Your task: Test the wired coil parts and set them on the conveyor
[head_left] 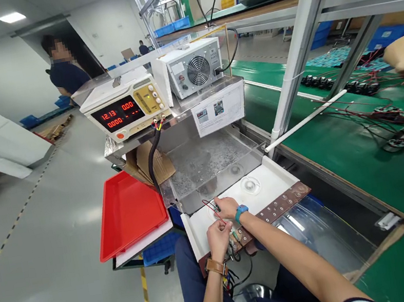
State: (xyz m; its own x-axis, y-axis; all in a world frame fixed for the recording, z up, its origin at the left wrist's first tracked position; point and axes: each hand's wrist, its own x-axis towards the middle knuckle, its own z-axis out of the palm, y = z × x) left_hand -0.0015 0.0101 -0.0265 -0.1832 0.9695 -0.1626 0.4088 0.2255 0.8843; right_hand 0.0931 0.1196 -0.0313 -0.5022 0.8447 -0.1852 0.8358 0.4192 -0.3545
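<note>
The left hand [218, 240] pinches a red wire [220, 217]; the right hand [228, 208] seems clenched on a dark part [217, 208]. The part is at the tray [200, 228]; wire work looks unfinished.

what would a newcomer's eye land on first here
Probably the glowing red digits on the power supply, upper left of centre. Next, the red tray, below it in the picture. Then the left hand and right hand, at a red wire over the white tray.
</note>
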